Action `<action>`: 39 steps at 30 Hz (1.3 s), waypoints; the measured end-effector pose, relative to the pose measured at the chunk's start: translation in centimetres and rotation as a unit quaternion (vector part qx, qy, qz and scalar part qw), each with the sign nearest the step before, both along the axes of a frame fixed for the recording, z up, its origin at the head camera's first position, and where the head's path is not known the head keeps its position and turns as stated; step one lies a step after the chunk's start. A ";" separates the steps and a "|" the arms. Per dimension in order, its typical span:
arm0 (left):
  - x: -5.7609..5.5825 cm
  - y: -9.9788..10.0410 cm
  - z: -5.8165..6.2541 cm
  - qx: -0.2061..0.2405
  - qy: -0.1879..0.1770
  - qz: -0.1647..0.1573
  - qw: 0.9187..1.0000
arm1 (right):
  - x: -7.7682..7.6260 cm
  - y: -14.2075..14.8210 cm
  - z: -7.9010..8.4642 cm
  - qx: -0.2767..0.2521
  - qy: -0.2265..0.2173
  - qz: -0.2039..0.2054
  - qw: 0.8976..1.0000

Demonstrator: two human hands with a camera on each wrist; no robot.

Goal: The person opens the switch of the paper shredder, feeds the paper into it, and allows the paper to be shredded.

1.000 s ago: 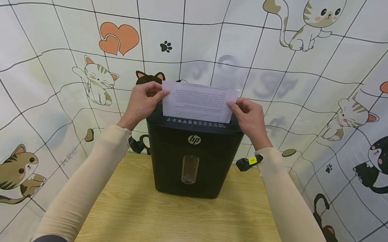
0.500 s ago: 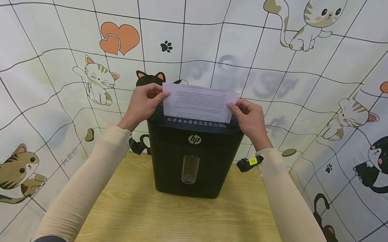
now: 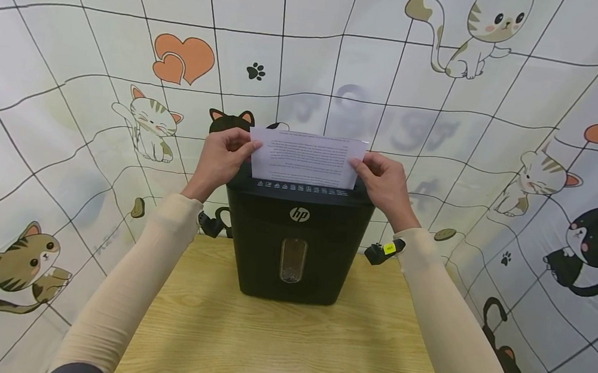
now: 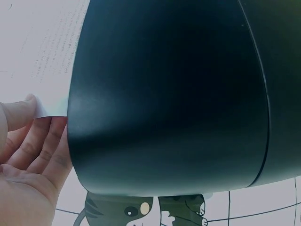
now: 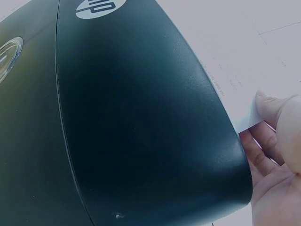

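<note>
A black paper shredder (image 3: 260, 249) with an hp logo stands upright on the table. Out of its top rises a printed sheet of paper (image 3: 304, 157), its lower edge hidden at the slot. My left hand (image 3: 222, 158) pinches the paper's left edge between thumb and fingers. On the opposite edge, my right hand (image 3: 387, 186) pinches the sheet in the same way. Both wrist views show the thumb on the printed face and the other fingers behind the paper (image 4: 47, 61). The shredder's side (image 5: 146, 113) fills much of the right wrist view.
The shredder stands near the back of a light wooden table (image 3: 278, 346). Close behind it hangs a white cloth (image 3: 311, 61) printed with grid lines and cats, which also runs along both sides. A small clear window (image 3: 293, 261) is set in the shredder's front.
The paper's top edge sits very slightly lower than a second ago, and the left hand has dropped a touch with it. Both hands keep their pinch.
</note>
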State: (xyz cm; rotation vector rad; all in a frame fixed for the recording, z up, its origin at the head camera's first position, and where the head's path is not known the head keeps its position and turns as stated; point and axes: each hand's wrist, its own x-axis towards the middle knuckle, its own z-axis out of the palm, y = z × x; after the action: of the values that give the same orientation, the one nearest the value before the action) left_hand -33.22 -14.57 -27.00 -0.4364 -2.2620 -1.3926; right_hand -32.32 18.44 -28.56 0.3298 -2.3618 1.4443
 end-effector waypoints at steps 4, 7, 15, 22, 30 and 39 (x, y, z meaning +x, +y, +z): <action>-0.1 0.0 0.0 -0.004 0.006 0.001 1.000 | -0.1 0.0 -0.1 0.001 0.000 -0.001 1.000; -0.2 -0.1 0.0 -0.007 0.008 0.007 1.000 | -0.2 -0.1 -0.2 0.001 0.001 0.002 1.000; -0.4 -0.4 -0.2 -0.002 0.009 0.014 1.000 | -0.2 -0.3 -0.2 0.007 0.002 0.002 1.000; -0.4 -0.4 -0.2 0.003 0.016 0.013 1.000 | -0.2 -0.5 -0.2 0.024 0.000 -0.011 1.000; -0.5 -0.2 -0.4 0.004 -0.007 0.006 1.000 | 0.2 -0.2 0.0 0.008 0.008 -0.008 1.000; -0.4 0.0 -0.3 -0.001 -0.001 0.000 1.000 | 0.2 0.1 -0.2 0.021 0.006 -0.012 1.000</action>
State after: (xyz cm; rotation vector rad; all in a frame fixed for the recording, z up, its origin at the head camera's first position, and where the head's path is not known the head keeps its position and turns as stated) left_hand -33.60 -14.59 -27.25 -0.4365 -2.2646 -1.3909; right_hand -32.15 18.53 -28.79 0.3177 -2.3813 1.3803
